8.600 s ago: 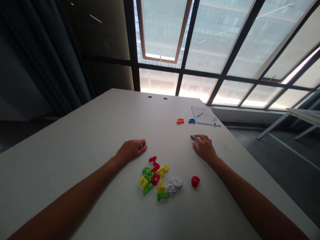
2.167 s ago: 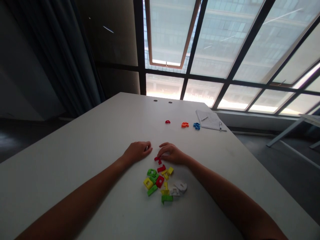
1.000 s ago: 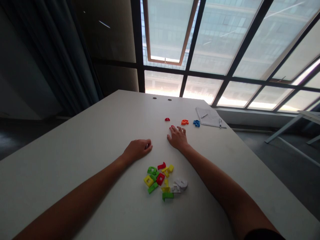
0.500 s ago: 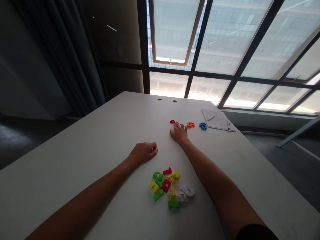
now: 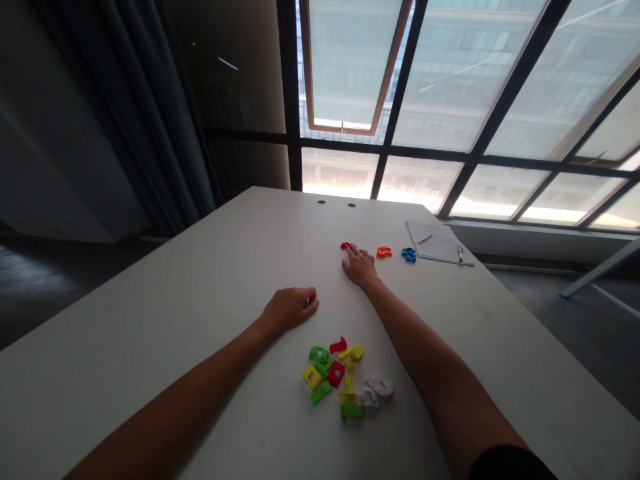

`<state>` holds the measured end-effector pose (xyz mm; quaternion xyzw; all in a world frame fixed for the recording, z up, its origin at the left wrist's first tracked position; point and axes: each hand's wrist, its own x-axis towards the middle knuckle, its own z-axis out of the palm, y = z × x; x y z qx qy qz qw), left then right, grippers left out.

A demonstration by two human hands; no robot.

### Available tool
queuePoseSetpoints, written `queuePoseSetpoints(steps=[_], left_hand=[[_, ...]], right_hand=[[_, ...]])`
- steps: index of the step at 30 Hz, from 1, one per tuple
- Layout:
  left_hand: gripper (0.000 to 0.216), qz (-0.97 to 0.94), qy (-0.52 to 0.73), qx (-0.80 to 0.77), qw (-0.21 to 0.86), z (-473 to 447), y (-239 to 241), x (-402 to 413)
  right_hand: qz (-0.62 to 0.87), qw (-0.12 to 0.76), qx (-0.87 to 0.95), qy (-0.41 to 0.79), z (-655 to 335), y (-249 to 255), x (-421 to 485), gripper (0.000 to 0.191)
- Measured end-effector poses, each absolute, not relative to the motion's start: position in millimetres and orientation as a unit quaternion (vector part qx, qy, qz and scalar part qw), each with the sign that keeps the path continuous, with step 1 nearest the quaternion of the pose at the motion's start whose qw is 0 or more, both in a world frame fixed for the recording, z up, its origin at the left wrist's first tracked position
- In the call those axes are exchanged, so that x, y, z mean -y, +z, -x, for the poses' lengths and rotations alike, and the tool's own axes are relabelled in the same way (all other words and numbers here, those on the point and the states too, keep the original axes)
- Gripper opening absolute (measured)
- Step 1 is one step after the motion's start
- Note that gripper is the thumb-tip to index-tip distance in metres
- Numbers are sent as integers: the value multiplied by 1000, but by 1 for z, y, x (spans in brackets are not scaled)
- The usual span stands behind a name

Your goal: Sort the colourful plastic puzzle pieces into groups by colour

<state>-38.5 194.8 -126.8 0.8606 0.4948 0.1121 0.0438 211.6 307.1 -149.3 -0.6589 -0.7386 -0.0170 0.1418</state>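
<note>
My right hand (image 5: pixel 361 267) reaches far across the table with its fingers spread and bent. Its fingertips touch or cover part of the small red plastic pieces (image 5: pixel 345 246). Just right of it lies an orange piece group (image 5: pixel 384 252), then a blue one (image 5: pixel 409 255). My left hand (image 5: pixel 289 309) rests on the table, fingers curled closed; whether anything is inside is hidden. Nearer me is a loose pile: a yellow piece with a square hole (image 5: pixel 312 377), a red holed piece (image 5: pixel 336 374), a green piece (image 5: pixel 352 413), whitish pieces (image 5: pixel 380 387) and several others.
The white table (image 5: pixel 200 320) stretches toward tall windows (image 5: pixel 345 67). At its right edge lie paper sheets (image 5: pixel 437 241) with pens (image 5: pixel 461 255) on them. Two dark round holes (image 5: pixel 352 205) sit near the far edge. A dark curtain (image 5: pixel 150 120) hangs at left.
The view has shifted slightly, so everything sits a little lower and to the right. My right fingers stay at the red pieces; my left hand stays curled on the table.
</note>
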Motion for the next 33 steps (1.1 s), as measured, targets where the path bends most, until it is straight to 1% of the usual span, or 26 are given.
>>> queuePoseSetpoints(steps=[3, 8, 12, 16, 19, 22, 26, 29, 33], left_hand=[[26, -860, 110, -495, 47, 39, -126, -195], [27, -860, 109, -496, 52, 39, -126, -194], [28, -860, 117, -494, 55, 39, -124, -193], [28, -859, 118, -495, 59, 39, -124, -193], [30, -859, 114, -496, 59, 39, -125, -193], [31, -859, 116, -495, 57, 39, -125, -193], [31, -860, 124, -493, 56, 39, -123, -192], [30, -859, 125, -493, 54, 39, -122, -191], [29, -858, 121, -496, 51, 38, -122, -191]], right_hand=[[632, 173, 755, -26, -213, -147, -297, 51], [593, 161, 789, -10, -216, -144, -273, 33], [538, 187, 822, 11, -220, -146, -239, 32], [463, 224, 855, 69, -225, -147, -201, 30], [376, 248, 879, 159, -231, -136, -183, 24], [274, 218, 894, 280, -236, -115, -174, 17], [193, 167, 881, 397, -235, -93, -170, 19], [159, 133, 884, 419, -231, -92, -168, 19], [178, 120, 894, 393, -228, -96, -169, 17]])
